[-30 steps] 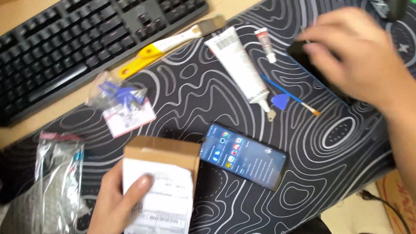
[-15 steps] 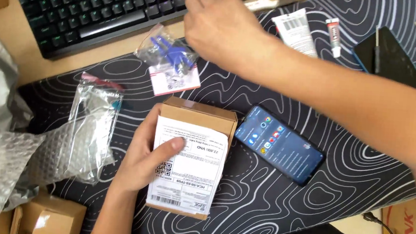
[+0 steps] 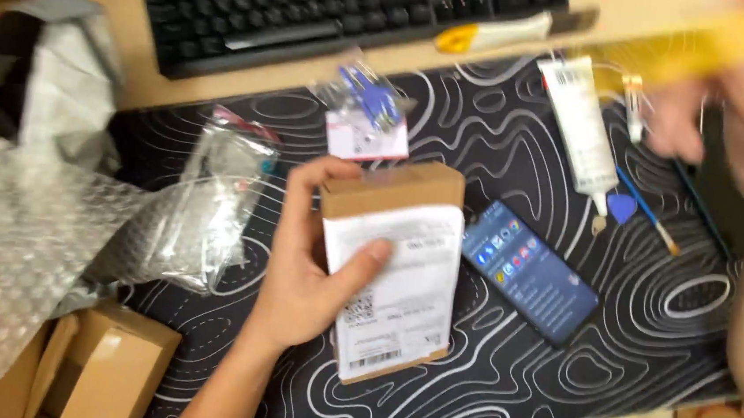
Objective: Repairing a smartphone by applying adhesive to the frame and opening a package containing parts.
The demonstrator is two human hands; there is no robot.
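Nearest, at the left edge: a plain brown carton with a flap up, tucked under a spill of bubble wrap.

Just beyond, near the middle: left hand closed around a small cardboard box, thumb pressed across the white label on its face, fingers curled behind the left edge. Box lifted and tilted over the black desk mat with its white contour lines.

Right of the box, flat on the mat: a smartphone, screen lit, lying at a slant, close to the box yet apart from it.

Left of the hand: a clear plastic bag with small parts inside, resting on the mat's left part against the bubble wrap.

Further out, beyond the box: a small clear packet holding blue pieces and a pink-edged card. To the right, a white tube lying lengthwise, with a blue pick and a thin brush just beside its nozzle.

At the far right: right hand, heavily blurred, closed on a long yellow tool held above the mat; exact grip impossible to make out.

Farthest: a black keyboard on the wooden desk, another yellow-handled tool lying along its near edge, and a crumpled grey mailer bag at far left.
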